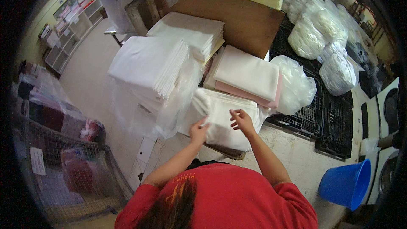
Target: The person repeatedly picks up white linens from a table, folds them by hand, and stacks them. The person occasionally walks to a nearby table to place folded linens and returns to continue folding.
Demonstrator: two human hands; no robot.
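Observation:
Before me lies a low stack of folded white cloths (227, 133), with creased layers at its upper left. My left hand (198, 131) is at the left edge of this stack, thumb and fingers bent close together against the fabric. Whether a fold is pinched between them is not clear. Over the right part of the same cloth, my right hand (242, 122) hangs with its fingers apart and curled, holding nothing. Just beyond is a folded white cloth (246, 70) on top of a pink folded cloth (270, 103).
Tall piles of white folded cloth (146, 60) stand at left in clear plastic (178, 101). Behind rises a brown board (229, 19). Filled plastic bags (338, 73) and black pallets (335, 124) lie right, near a blue bucket (340, 184). A wire cart (76, 178) is at left.

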